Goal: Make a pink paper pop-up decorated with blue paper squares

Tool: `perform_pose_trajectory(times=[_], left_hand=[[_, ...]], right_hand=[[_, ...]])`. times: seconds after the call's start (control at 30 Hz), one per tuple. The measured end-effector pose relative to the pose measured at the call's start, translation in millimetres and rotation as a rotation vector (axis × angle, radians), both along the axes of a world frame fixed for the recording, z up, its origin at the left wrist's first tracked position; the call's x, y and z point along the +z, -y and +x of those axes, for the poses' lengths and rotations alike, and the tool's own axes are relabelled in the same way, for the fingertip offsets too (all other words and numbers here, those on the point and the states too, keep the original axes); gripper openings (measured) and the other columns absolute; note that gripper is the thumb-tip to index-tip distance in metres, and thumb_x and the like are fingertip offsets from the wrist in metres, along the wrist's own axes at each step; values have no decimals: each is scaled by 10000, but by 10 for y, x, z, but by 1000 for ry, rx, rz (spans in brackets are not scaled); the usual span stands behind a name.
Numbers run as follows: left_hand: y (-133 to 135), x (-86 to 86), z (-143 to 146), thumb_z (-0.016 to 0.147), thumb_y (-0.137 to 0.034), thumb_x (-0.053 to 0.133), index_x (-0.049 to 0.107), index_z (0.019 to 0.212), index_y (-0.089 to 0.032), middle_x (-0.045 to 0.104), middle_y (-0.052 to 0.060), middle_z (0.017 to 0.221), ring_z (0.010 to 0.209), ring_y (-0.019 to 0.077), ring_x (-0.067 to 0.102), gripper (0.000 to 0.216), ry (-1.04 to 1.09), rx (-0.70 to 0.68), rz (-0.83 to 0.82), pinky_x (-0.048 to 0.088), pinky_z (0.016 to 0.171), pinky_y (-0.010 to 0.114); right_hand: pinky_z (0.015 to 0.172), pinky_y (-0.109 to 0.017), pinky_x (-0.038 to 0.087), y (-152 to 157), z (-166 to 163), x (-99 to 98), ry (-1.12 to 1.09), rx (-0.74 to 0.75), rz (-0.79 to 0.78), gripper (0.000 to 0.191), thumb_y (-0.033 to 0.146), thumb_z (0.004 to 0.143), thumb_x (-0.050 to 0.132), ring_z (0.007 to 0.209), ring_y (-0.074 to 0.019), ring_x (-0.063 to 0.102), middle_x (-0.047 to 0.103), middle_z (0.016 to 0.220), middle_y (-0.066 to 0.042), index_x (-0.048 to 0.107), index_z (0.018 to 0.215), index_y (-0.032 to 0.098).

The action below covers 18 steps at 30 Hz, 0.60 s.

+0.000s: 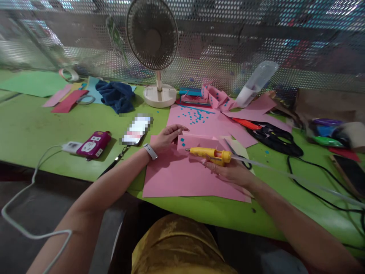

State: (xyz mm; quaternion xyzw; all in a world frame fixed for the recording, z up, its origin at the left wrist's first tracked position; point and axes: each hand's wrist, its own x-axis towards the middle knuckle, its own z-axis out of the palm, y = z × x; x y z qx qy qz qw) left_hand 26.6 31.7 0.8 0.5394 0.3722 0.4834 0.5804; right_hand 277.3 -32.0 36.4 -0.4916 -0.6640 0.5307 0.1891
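My right hand [228, 172] is closed round a yellow glue gun [212, 154], whose nozzle points left at a folded pink paper piece [196, 141] with small blue squares on it. My left hand [168, 137] rests on that piece's left edge, fingers curled over it and pressing it down. Both lie on a large pink sheet [176, 175] on the green table [37, 129]. A clear glue stick trails from the gun's back toward the right.
A white desk fan [155, 49] stands at the back. A phone [137, 130], a magenta power strip [92, 144] with a white cable, a blue cloth [115, 96], tape rolls, scissors [270, 135], black cords and pink paper with blue bits [199, 116] lie around.
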Motion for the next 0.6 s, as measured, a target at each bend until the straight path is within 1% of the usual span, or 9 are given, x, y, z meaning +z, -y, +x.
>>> perform_pose_trajectory(times=[0.07, 0.2, 0.27, 0.4, 0.53, 0.6], left_hand=[[3, 9, 0, 816, -438, 671, 671, 934, -165, 524, -23, 690, 528, 58, 441, 297, 6, 8, 5, 369, 517, 192], [23, 42, -1, 832, -423, 656, 669, 937, -163, 529, -23, 680, 519, 56, 436, 281, -10, 1, 6, 363, 511, 192], [31, 52, -2, 844, -415, 643, 671, 955, -164, 516, -27, 660, 508, 56, 437, 275, -24, 0, 1, 347, 496, 191], [28, 41, -5, 842, -416, 647, 670, 968, -168, 513, -27, 664, 504, 55, 453, 279, -23, -1, -8, 345, 492, 190], [20, 24, -5, 842, -426, 647, 677, 965, -173, 502, -30, 655, 501, 53, 451, 283, -24, 0, 0, 344, 492, 188], [20, 23, -4, 837, -430, 654, 681, 955, -174, 509, -27, 663, 502, 52, 449, 283, -26, 6, 5, 342, 489, 188]], right_hand=[[615, -310, 542, 13, -16, 23, -27, 8, 12, 407, 529, 798, 651, 697, -191, 635, 702, 793, -42, 702, 1096, 256], [800, -366, 567, 50, -52, 84, -166, 18, 32, 386, 471, 810, 652, 923, -240, 671, 720, 953, -42, 686, 1147, 285], [828, -365, 565, 49, -59, 90, -184, 34, 27, 368, 463, 817, 651, 950, -242, 668, 720, 919, -42, 693, 1130, 274], [729, -330, 571, 17, -46, 50, -92, 32, 41, 311, 487, 817, 650, 820, -222, 672, 656, 674, -20, 718, 1011, 254], [632, -308, 555, 11, -26, 37, -32, 26, 81, 270, 500, 807, 650, 724, -207, 652, 625, 629, -13, 724, 891, 254], [606, -305, 546, 20, -24, 48, -25, 24, 86, 264, 501, 807, 650, 700, -206, 643, 618, 614, -12, 723, 869, 256]])
